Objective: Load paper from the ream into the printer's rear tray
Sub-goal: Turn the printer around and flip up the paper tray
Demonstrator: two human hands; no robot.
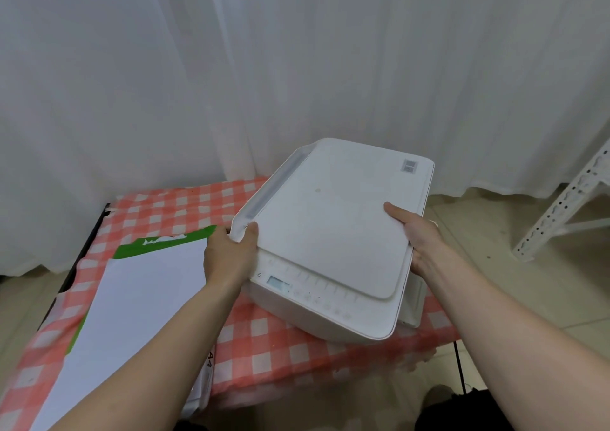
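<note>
A white printer (333,232) sits skewed on a red-and-white checked tablecloth (264,341), its control panel facing me. My left hand (229,255) grips its left edge with the thumb on top, close to the closed rear tray flap (274,186). My right hand (419,235) grips the printer's right edge, thumb resting on the lid. To the left lies the ream (138,305): a stack of white paper showing out of an opened green-and-white wrapper (165,242). My left forearm crosses over the paper's near corner.
White curtains (231,67) hang right behind the table. A black frame edge (89,242) runs along the table's left side. A white perforated metal rack (567,209) stands on the tiled floor at right. A black cable (459,368) hangs off the table's near right corner.
</note>
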